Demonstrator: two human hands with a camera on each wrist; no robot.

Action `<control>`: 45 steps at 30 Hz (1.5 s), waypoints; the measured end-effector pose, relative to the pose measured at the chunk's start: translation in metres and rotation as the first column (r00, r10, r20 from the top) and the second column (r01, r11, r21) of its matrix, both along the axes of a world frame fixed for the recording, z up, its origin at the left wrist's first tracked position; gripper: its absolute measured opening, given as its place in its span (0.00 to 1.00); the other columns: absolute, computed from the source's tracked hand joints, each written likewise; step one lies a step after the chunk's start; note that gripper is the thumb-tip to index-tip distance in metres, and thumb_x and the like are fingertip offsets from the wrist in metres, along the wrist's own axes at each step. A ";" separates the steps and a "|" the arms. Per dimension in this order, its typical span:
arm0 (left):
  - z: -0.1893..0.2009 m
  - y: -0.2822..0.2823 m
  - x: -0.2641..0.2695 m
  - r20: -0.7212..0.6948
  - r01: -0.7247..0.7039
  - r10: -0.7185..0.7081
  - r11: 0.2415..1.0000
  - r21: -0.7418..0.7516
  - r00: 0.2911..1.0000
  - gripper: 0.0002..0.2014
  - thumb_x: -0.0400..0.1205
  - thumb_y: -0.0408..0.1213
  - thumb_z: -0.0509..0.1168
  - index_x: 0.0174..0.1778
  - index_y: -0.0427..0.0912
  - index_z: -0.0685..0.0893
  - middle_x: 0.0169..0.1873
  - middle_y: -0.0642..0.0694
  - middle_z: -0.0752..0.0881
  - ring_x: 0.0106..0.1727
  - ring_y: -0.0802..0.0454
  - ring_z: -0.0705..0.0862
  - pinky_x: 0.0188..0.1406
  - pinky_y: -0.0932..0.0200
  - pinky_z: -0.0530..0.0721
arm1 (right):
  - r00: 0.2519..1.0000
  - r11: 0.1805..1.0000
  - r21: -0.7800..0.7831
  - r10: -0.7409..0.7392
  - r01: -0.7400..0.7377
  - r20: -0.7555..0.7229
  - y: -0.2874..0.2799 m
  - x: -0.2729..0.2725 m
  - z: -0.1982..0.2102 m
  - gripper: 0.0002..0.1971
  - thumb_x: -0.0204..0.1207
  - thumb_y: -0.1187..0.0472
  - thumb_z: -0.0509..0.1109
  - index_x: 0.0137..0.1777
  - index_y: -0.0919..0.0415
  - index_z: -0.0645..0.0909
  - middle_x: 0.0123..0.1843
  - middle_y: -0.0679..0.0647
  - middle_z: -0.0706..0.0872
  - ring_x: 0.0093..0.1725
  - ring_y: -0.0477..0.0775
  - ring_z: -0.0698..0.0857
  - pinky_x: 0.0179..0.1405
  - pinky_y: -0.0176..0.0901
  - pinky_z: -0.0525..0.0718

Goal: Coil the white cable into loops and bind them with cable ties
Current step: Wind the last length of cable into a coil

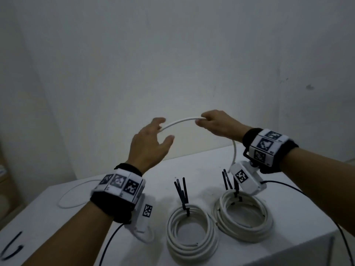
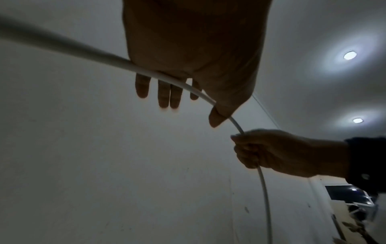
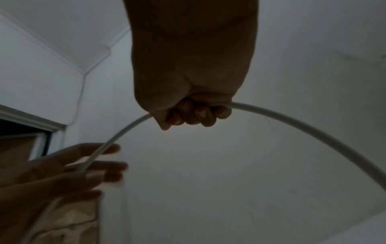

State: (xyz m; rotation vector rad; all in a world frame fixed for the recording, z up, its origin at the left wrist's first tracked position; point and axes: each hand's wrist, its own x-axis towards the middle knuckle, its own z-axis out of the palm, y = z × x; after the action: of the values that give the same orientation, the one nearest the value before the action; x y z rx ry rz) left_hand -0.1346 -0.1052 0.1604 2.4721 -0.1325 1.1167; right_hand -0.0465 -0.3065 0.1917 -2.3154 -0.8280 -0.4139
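Observation:
My right hand (image 1: pixel 201 121) grips the white cable (image 1: pixel 178 121) in a fist, raised above the table. From there the cable arcs left to my left hand (image 1: pixel 162 132), which is open with straight, spread fingers; the cable lies across its palm by the thumb. In the left wrist view the cable (image 2: pixel 117 61) crosses the palm of my left hand (image 2: pixel 188 107) and runs down through my right hand (image 2: pixel 261 148). The right wrist view shows the curled fingers (image 3: pixel 194 113) wrapped round the cable (image 3: pixel 292 122). The cable's loose tail (image 1: pixel 76 194) lies on the table at the left.
Two finished white coils (image 1: pixel 192 229) (image 1: pixel 244 214) lie on the white table (image 1: pixel 288 208), each bound with upright black cable ties (image 1: pixel 181 191). Spare black ties (image 1: pixel 11 246) lie at the lower left. The wall stands close behind the table's far edge.

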 end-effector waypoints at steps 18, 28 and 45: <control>-0.026 -0.025 -0.028 0.015 0.278 -0.423 0.569 -0.774 0.906 0.21 0.83 0.55 0.60 0.50 0.37 0.76 0.43 0.39 0.88 0.43 0.44 0.90 0.43 0.45 0.88 | 0.656 0.226 0.815 0.498 0.534 -0.567 0.078 -0.069 -0.041 0.21 0.86 0.47 0.51 0.33 0.57 0.68 0.26 0.51 0.70 0.25 0.48 0.68 0.25 0.39 0.65; -0.034 0.022 -0.029 -0.008 0.031 -0.054 0.678 -0.734 0.999 0.26 0.86 0.56 0.53 0.26 0.45 0.68 0.19 0.51 0.67 0.23 0.51 0.64 0.24 0.58 0.61 | 0.968 0.868 0.494 -0.080 -0.050 0.239 0.055 -0.066 -0.065 0.29 0.70 0.48 0.75 0.66 0.58 0.70 0.61 0.54 0.75 0.57 0.52 0.76 0.55 0.45 0.76; -0.037 0.018 -0.037 0.097 0.203 -0.422 0.213 -0.956 0.901 0.18 0.90 0.43 0.51 0.37 0.38 0.75 0.30 0.40 0.88 0.33 0.43 0.87 0.32 0.54 0.85 | 0.967 0.972 0.137 0.165 -0.194 0.194 0.105 -0.086 -0.112 0.17 0.85 0.51 0.55 0.49 0.61 0.81 0.41 0.57 0.89 0.41 0.60 0.85 0.42 0.52 0.79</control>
State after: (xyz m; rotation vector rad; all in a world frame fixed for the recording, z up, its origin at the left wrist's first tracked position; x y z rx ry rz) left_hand -0.1718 -0.0872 0.1234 1.2765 0.0898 0.4641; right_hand -0.1325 -0.2017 0.0795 -2.0608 -1.0471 -0.5934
